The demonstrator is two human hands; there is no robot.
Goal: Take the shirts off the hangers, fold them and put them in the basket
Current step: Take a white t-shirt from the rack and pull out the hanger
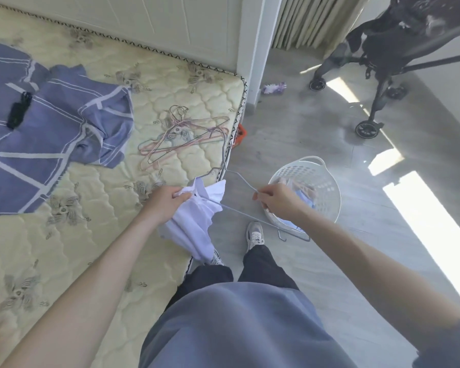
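My left hand (164,203) grips the collar end of a white shirt (194,227) that hangs down past the mattress edge. A thin grey wire hanger (239,180) is partly out of the shirt; my right hand (276,201) pinches it near its top bend, its hook hanging low near the floor. To the right, on the floor, a white perforated basket (327,187) holds some folded clothes. A pile of empty pink and grey hangers (181,136) lies on the mattress.
The yellow quilted mattress (96,208) fills the left side, with a blue striped sheet (45,134) and a black object on it. A black stroller (383,62) stands at the back right. My feet are on the grey floor (329,261) beside the basket.
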